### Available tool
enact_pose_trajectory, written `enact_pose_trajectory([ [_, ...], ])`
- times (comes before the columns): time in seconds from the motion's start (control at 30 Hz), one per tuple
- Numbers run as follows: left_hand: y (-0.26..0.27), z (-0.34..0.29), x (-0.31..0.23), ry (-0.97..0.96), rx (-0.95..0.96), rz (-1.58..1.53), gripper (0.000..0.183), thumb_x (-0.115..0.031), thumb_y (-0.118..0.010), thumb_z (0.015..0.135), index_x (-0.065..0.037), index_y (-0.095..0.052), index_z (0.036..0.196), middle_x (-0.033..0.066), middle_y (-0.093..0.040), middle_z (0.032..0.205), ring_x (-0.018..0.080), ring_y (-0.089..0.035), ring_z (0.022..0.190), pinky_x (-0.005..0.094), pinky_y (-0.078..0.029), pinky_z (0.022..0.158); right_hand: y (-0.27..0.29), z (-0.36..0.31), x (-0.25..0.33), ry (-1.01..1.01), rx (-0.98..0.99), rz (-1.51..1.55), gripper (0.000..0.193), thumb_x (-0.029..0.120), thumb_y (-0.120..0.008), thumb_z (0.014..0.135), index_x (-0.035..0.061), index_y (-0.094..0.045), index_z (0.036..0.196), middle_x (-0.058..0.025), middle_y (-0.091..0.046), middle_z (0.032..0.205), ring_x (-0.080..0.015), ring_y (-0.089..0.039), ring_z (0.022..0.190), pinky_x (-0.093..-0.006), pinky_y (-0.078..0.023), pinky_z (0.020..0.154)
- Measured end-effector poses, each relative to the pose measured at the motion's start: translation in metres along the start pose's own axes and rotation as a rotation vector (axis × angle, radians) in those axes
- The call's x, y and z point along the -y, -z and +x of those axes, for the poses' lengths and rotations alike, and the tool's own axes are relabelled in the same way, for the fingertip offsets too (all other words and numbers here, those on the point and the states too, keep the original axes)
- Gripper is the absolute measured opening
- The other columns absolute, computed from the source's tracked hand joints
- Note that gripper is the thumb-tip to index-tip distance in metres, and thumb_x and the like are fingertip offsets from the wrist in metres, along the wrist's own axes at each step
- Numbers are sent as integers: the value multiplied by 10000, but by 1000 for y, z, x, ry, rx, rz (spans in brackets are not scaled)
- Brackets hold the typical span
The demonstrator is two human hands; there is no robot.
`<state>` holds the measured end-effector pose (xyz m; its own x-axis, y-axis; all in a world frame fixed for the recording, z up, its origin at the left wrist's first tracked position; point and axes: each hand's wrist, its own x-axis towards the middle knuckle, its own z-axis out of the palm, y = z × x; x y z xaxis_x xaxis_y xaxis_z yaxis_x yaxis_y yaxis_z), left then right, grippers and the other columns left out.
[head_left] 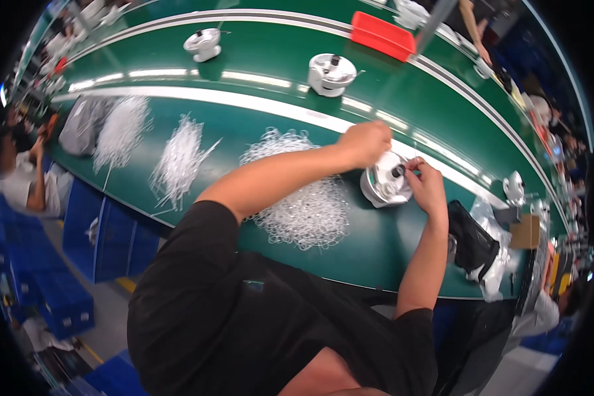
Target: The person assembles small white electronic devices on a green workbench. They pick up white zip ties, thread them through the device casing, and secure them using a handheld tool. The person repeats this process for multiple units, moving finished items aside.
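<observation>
White round housing [384, 186]: left hand [365, 142] curled on rim, right hand [427, 187] pinching black knob [398, 171].

A small brown cardboard box [525, 231] sat at the right end of the green bench [376, 254], with crumpled clear plastic bags [492, 264] just beside it. A grey-clear plastic bag [80, 125] lay at the far left end. No labels, signs or screens showed.

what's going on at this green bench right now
A person in a black shirt works a round white-and-silver housing on the green bench. The left hand rests on its top edge; the right hand pinches at a small black part there. A heap of clear plastic loops lies beside it.
</observation>
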<state>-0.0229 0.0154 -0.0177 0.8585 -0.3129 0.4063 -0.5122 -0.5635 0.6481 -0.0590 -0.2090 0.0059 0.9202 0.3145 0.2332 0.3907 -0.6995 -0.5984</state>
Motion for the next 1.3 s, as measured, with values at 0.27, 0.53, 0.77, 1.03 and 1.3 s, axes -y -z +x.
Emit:
enact_pose_trajectory([
  [0.27,76,38,96,428,-624,-177,327,-323,-697,895,-7,-622,922,159,-674,864,309,-655,812,402,-517,759,41,75,-64,-293,-482,-230,204,201,-656,878,12,-700,942,-176,-716,889,-363,-699,871,-417,-535,758],
  [0.53,90,92,177,761,-386,-473,506,-442,-578,973,37,-604,1133,144,-662,1068,250,-673,784,361,-579,638,24,98,-125,-285,-962,-462,605,288,-708,885,2,-450,1351,-218,-650,1119,-439,-613,1039,-487,-471,925],
  [0.77,91,101,158,720,65,-661,375,-215,-533,986,12,-515,1283,143,-659,1025,213,-685,776,294,-600,601,-21,52,-35,-212,-522,174,422,288,-731,888,-29,-645,1153,-108,-671,973,-218,-613,789,-342,-508,751],
  [1.03,50,66,66,683,1,-796,432,6,-496,905,41,-434,1331,221,-645,1085,273,-726,759,323,-638,576,-69,77,-4,-156,-412,193,552,383,-690,905,-36,-618,1257,-128,-626,920,-241,-606,809,-364,-500,758],
  [1.3,20,18,0,612,143,-754,521,38,-487,873,52,-419,1389,210,-657,1072,252,-719,763,316,-631,606,-62,57,-10,-260,-676,133,303,307,-597,965,36,-725,914,-193,-604,797,-365,-614,756,-462,-472,699],
])
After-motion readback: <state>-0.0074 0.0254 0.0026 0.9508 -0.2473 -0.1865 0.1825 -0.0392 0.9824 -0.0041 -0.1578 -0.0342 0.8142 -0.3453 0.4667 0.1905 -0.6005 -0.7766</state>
